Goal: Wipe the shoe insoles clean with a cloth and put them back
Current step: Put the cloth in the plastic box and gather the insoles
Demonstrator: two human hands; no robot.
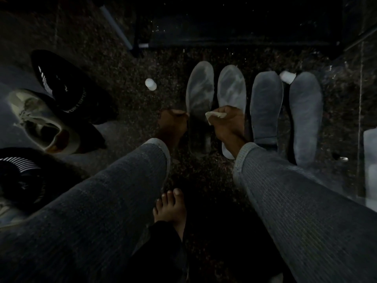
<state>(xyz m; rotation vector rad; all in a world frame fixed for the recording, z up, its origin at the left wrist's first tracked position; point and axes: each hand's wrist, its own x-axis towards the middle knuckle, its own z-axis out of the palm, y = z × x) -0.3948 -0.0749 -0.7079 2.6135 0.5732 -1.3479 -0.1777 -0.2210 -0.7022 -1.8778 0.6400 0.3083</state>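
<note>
Several grey insoles lie side by side on the dark speckled floor: a far-left insole [199, 88], a second insole [231, 88], a third insole [266, 105] and a far-right insole [306, 115]. My right hand [228, 123] is closed on a small white cloth [215, 116], over the lower part of the second insole. My left hand [173, 123] rests at the left edge of the far-left insole, apparently holding it down; the dim light hides its fingers.
At the left stand a black shoe [67, 84], a pale worn sneaker [44, 121] and another black striped shoe [22, 174]. A small white bottle [151, 84] stands left of the insoles. A white wad [287, 76] lies behind the right insoles. My bare foot [171, 209] is below.
</note>
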